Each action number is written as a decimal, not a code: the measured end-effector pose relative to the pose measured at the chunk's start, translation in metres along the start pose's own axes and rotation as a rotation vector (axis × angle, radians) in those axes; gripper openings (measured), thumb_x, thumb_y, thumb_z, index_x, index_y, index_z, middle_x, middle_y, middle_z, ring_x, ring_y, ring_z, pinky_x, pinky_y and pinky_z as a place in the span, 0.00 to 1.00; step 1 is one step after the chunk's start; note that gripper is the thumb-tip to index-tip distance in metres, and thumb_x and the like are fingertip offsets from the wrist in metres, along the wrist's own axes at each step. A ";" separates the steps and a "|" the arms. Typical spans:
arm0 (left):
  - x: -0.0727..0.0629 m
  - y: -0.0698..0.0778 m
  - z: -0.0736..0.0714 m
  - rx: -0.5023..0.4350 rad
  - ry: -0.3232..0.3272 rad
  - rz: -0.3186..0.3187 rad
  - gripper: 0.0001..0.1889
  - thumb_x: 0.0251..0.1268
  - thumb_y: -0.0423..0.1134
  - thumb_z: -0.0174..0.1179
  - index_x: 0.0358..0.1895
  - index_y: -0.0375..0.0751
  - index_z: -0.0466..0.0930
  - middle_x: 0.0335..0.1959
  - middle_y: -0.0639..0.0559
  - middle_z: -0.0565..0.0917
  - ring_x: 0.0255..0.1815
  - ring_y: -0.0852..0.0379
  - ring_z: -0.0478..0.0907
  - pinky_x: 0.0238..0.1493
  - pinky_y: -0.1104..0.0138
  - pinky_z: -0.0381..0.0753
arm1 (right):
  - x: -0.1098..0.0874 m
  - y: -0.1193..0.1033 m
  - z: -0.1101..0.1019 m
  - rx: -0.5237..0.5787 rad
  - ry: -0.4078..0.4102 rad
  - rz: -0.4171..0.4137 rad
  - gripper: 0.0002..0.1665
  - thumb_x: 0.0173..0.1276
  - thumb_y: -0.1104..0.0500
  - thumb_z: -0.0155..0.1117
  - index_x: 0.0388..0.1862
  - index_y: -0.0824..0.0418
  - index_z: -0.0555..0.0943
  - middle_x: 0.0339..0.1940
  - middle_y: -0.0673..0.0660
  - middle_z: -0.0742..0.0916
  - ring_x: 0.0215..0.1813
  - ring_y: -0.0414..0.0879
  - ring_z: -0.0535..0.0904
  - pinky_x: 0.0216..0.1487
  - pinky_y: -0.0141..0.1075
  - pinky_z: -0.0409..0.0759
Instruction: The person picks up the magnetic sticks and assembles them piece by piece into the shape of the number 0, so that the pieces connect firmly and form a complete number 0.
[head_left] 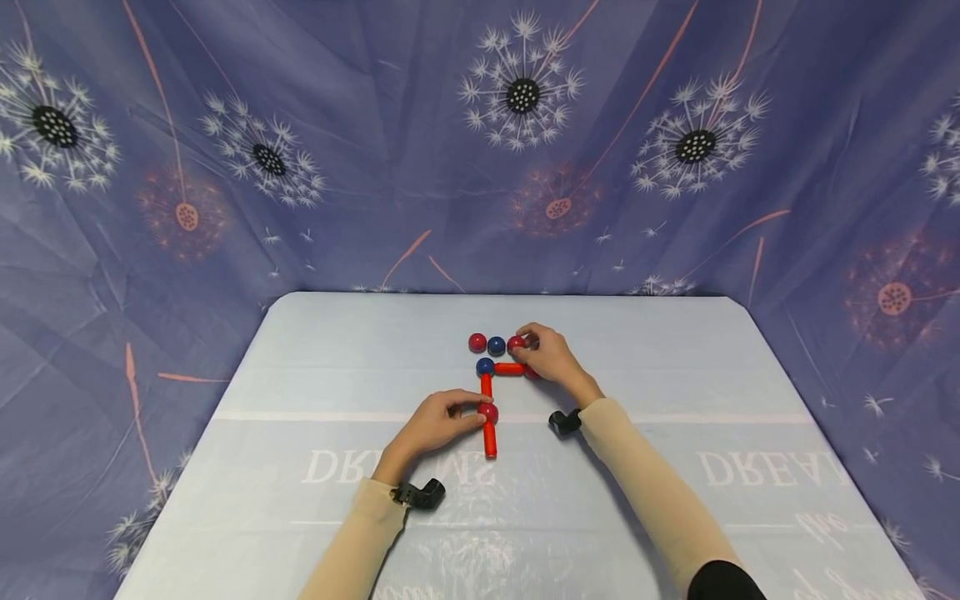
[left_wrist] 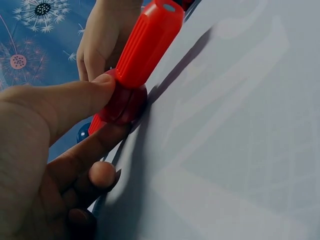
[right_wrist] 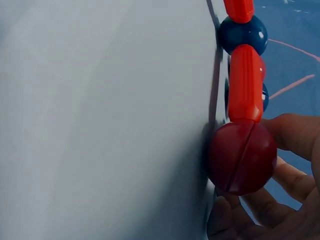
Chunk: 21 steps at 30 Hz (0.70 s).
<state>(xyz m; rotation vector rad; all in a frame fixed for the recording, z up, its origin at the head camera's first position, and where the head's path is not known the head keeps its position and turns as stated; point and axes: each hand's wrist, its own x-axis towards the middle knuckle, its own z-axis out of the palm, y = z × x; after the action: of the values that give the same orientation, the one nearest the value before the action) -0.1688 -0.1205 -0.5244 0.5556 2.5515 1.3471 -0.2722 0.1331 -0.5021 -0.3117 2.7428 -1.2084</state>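
In the head view, my left hand (head_left: 437,423) pinches a red ball (head_left: 487,413) between thumb and fingers. One red rod (head_left: 490,442) extends from that ball toward me, and another rod (head_left: 486,385) links it to a blue ball (head_left: 485,367). From the blue ball a third red rod (head_left: 509,369) runs right to a red end ball (right_wrist: 242,158), partly covered by my right hand in the head view. Just behind that rod, my right hand (head_left: 553,357) pinches a loose red ball (head_left: 516,343) with thumb and fingertips.
Left of the pinched loose ball, a dark blue ball (head_left: 496,346) and another red ball (head_left: 477,342) sit in a row on the white-covered table (head_left: 300,367). A purple dandelion-print cloth (head_left: 420,150) hangs behind and at the sides.
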 end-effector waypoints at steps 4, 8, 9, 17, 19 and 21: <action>0.000 -0.001 0.000 0.001 -0.001 0.004 0.15 0.69 0.49 0.67 0.58 0.61 0.87 0.37 0.58 0.81 0.29 0.61 0.71 0.31 0.69 0.69 | -0.004 0.000 -0.002 0.015 0.037 -0.012 0.23 0.72 0.54 0.67 0.62 0.60 0.81 0.53 0.62 0.87 0.56 0.57 0.83 0.57 0.51 0.82; -0.001 -0.002 0.001 -0.001 0.001 0.006 0.15 0.70 0.48 0.67 0.58 0.60 0.87 0.35 0.58 0.80 0.29 0.59 0.71 0.31 0.68 0.69 | -0.014 -0.002 -0.006 0.086 0.097 -0.011 0.23 0.72 0.54 0.68 0.62 0.60 0.81 0.55 0.63 0.86 0.57 0.58 0.82 0.59 0.52 0.82; -0.001 -0.002 0.001 -0.002 0.000 0.006 0.15 0.70 0.48 0.67 0.58 0.60 0.87 0.35 0.58 0.80 0.29 0.59 0.71 0.31 0.68 0.69 | -0.017 -0.003 -0.007 0.110 0.115 -0.009 0.22 0.72 0.54 0.68 0.62 0.59 0.81 0.55 0.63 0.86 0.57 0.59 0.82 0.59 0.52 0.82; -0.001 -0.002 0.004 0.007 0.002 0.023 0.16 0.71 0.47 0.66 0.59 0.61 0.86 0.45 0.58 0.85 0.32 0.60 0.73 0.35 0.69 0.71 | -0.051 -0.015 -0.016 0.207 0.233 -0.057 0.20 0.71 0.54 0.69 0.60 0.56 0.82 0.55 0.59 0.87 0.59 0.57 0.82 0.56 0.50 0.79; 0.000 -0.001 0.003 0.010 0.005 0.031 0.16 0.71 0.46 0.66 0.60 0.60 0.86 0.48 0.58 0.85 0.33 0.60 0.73 0.36 0.69 0.72 | -0.062 -0.018 -0.017 0.207 0.220 -0.073 0.19 0.72 0.54 0.70 0.60 0.54 0.83 0.56 0.56 0.87 0.58 0.55 0.82 0.53 0.47 0.79; 0.001 -0.001 0.002 0.010 0.006 0.040 0.16 0.71 0.45 0.66 0.60 0.60 0.86 0.49 0.58 0.86 0.34 0.60 0.73 0.36 0.68 0.72 | -0.073 -0.020 -0.017 0.208 0.197 -0.096 0.19 0.71 0.54 0.71 0.59 0.54 0.83 0.55 0.55 0.88 0.56 0.53 0.83 0.50 0.44 0.79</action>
<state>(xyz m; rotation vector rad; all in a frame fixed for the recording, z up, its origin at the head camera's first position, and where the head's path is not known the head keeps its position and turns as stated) -0.1686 -0.1188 -0.5262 0.6080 2.5669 1.3515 -0.2024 0.1491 -0.4732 -0.3202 2.7552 -1.6152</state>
